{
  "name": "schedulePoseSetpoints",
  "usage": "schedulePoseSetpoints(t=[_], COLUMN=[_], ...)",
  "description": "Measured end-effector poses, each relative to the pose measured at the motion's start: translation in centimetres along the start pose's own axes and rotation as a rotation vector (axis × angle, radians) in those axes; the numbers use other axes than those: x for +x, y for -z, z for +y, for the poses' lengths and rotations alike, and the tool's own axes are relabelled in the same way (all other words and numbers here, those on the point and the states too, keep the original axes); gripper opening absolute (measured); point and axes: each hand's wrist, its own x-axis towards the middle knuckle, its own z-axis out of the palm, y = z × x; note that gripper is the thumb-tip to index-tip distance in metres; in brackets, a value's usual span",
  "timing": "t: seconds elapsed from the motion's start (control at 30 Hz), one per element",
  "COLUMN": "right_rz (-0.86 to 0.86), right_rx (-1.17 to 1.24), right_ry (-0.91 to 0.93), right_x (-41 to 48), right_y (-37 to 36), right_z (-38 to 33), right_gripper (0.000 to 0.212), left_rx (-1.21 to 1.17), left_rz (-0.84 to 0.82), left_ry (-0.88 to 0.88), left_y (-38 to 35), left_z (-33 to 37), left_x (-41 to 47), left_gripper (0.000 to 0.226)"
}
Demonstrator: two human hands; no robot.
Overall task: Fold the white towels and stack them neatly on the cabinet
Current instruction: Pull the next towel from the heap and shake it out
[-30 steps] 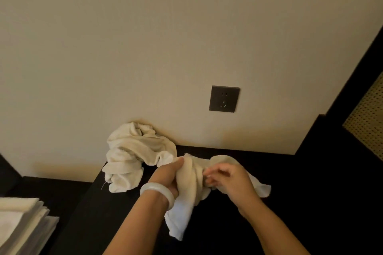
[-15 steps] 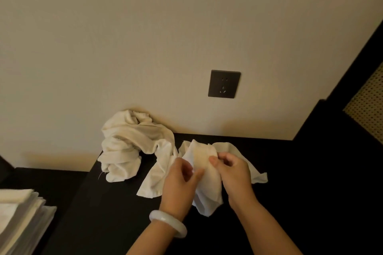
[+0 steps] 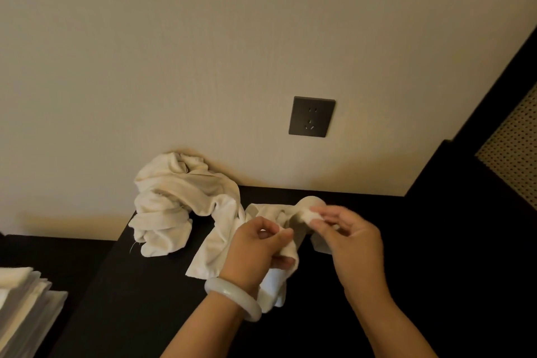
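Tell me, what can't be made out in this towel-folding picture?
All in the head view:
Folded stack: cut off by the left and bottom edges, count unknown.
Crumpled heap: its own folds hide how many towels it holds.
Held towel: middle hidden behind the left hand, which grips it.
Right hand: fingertips blurred, so a pinch is unclear.
Cabinet: too dark to trace its edges.

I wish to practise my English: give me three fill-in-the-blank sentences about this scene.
1. The bracelet circles the ____ wrist.
2. The towel pinched by the left hand and right hand is not yet ____.
3. The socket is set in the wall, ____ the cabinet.
Missing words: left; folded; above.
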Motion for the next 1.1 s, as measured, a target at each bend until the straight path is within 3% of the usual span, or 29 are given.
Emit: schedulePoseSetpoints(t=[0.13, 0.33, 0.43, 0.5, 0.6, 0.73, 0.8, 0.93, 1.0, 1.1], right_rz=[-0.113, -0.352, -0.281, -0.186, -0.174, -0.121, -0.010, 0.255, 0.327, 0.278], right_rx=[-0.143, -0.141, -0.196, -0.231, -0.262, -0.126, -0.112, -0.123, -0.131, -0.222], right_ry=[0.065, -0.008, 0.014, 0.033, 0.017, -0.084, -0.110, -0.102, -0.095, -0.077], right_x=[-1.7, -1.5, -1.6, -1.6, -1.4, -1.2, -1.1, -0.6, -0.4, -0.1], right_y=[0.5, 2.3, 2.5, 2.8, 4.4, 7.6, 9.1, 12.1, 13.6, 14.9], right_z=[-0.1, -0.9, -0.4, 0.1, 0.8, 2.7, 4.1, 6.7, 7.5, 8.4], right_gripper=[0.030, 0.032, 0.029, 0.027, 0.028, 0.021, 0.016, 0.018, 0.023, 0.032], left_rx=[-0.045, -0.098, -0.096, 0.148, 0.947, 1.491, 1.635, 1.659, 1.706, 1.802], left_rz=[-0.045, -0.079, -0.121, -0.176, -0.174, -0.193, -0.264, -0.481, -0.513, -0.496], left_ry=[0.023, 0.060, 0.038, -0.050, -0.364, -0.510, -0.604, -0.771, -0.740, -0.569], left_y=[-1.2, -1.0, -1.2, -1.2, -0.6, 0.2, 0.6, 1.2, 2.1, 3.2], left_z=[0.1, -0.6, -0.9, -1.5, -2.4, -2.9, -2.8, -2.3, -2.2, -2.4], left_x=[-0.3, -0.5, -0.6, -0.4, 0.7, 2.1, 2.8, 3.8, 4.1, 4.9], left_gripper=[0.019, 0.023, 0.019, 0.016, 0.023, 0.026, 0.028, 0.029, 0.032, 0.035])
